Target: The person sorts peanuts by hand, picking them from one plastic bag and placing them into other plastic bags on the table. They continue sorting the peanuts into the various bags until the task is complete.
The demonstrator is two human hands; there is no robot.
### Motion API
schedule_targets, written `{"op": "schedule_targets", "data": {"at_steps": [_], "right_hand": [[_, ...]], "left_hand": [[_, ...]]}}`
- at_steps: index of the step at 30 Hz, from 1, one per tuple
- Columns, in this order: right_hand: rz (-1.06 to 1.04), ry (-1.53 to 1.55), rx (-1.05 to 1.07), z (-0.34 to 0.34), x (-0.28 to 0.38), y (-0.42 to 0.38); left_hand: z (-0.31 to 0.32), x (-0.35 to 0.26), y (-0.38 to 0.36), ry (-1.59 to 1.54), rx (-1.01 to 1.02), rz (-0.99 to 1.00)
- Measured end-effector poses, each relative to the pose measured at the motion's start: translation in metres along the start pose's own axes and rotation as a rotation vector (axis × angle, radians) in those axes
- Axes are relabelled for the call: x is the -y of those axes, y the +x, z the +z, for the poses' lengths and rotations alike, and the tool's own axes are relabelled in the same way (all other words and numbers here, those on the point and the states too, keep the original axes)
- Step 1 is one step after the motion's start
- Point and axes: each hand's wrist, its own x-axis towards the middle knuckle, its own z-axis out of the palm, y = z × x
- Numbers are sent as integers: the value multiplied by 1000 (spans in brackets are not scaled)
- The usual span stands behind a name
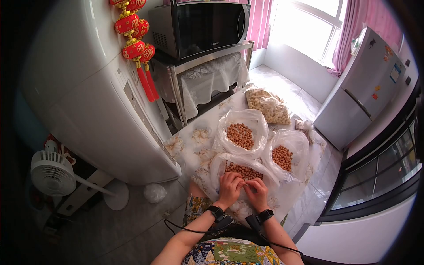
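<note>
My left hand (231,188) and my right hand (256,193) meet at the near rim of an open clear plastic bag (216,170). Their fingers are bent and pinched together, almost touching. Whatever they hold is too small or hidden to make out. Inside this bag lies a heap of round, reddish-brown nuts (244,171), just beyond my fingertips. Behind it stands a second open bag (260,119) with similar nuts (240,136). To the right, a third open bag (301,145) holds more of them (282,158). Each wrist wears a black strap with a cable.
A patterned cloth covers the table (201,137). At its far end lies a filled bag of pale pieces (268,105). A microwave (212,28) on a metal rack stands behind left, a fridge (360,88) behind right. A white fan (53,173) is on the left floor.
</note>
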Motion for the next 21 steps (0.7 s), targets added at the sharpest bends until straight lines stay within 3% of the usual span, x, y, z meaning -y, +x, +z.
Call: {"op": "schedule_targets", "data": {"at_steps": [21], "right_hand": [[-129, -111, -47, -1, 2, 4]], "left_hand": [[0, 2, -1, -6, 16, -30]]}}
